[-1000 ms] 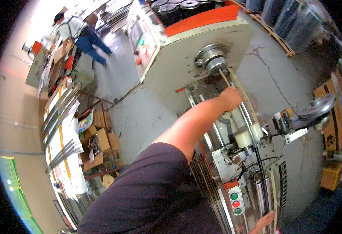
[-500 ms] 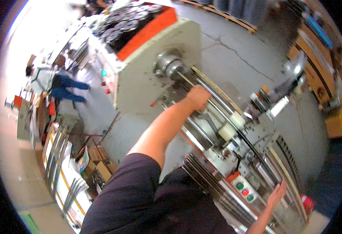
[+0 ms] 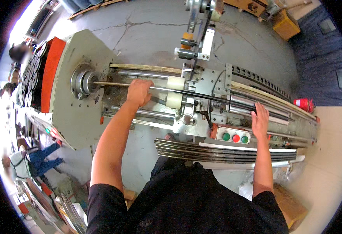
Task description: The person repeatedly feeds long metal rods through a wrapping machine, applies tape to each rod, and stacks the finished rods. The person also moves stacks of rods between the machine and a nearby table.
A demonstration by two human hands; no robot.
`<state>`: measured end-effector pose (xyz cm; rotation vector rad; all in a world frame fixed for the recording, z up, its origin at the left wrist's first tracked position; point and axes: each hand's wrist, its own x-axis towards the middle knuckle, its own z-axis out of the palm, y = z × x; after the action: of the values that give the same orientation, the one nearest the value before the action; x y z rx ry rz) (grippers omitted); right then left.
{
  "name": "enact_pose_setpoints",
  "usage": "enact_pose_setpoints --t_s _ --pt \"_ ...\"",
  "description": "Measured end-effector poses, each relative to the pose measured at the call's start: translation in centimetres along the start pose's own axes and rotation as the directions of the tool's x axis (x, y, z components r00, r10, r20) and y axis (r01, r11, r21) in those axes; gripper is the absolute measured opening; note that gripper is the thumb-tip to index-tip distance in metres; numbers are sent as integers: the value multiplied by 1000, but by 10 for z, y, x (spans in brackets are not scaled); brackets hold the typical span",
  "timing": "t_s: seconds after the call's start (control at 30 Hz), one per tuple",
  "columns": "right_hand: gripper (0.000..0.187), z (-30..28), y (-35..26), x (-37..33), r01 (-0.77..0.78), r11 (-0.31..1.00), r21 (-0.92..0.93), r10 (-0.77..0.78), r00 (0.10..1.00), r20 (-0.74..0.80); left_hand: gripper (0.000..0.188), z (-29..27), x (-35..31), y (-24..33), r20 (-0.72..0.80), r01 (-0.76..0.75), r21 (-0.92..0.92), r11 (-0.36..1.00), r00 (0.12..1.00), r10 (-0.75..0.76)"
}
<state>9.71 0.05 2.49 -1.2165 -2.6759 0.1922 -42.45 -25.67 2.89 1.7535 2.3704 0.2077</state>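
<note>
A long thin rod (image 3: 210, 96), bare metal at its left end and dark farther right, runs from the round chuck (image 3: 86, 81) on the grey machine housing. It passes between two white rollers (image 3: 174, 100). My left hand (image 3: 139, 93) is closed over the rod between chuck and rollers, its fingers partly hidden from above. Farther right, my right hand (image 3: 260, 120) has its fingers stretched out, fingertips against the rod's dark section. Whether they press on it or only touch it is unclear.
A control box (image 3: 235, 135) with green and red buttons sits on the machine's near side. Several dark rods (image 3: 217, 153) lie bundled in front of me. A clamp-like arm (image 3: 196, 39) stands beyond the bed. A red cylinder (image 3: 304, 104) is at the far right; a person (image 3: 30, 162) is at left.
My view has swung round, so the machine now lies across it. My left hand stays on the rod; my right hand has come from beside the rails to touch the rod.
</note>
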Motion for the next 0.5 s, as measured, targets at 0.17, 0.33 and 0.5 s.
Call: enact_pose_setpoints --t_s 0.17,0.33,0.5 --pt "49 0 -35 3 6 1000 8 -6 1000 -4 41 -4 2 23 38 -18 -24 1000 999 19" --pt "47 1 -61 4 33 999 28 -32 998 -48 40 -5 -3 -6 100 31 34 999 994 -34" --pt "47 3 -68 5 -12 1000 3 12 999 -46 41 -16 -16 -82 66 95 129 987 992 -104"
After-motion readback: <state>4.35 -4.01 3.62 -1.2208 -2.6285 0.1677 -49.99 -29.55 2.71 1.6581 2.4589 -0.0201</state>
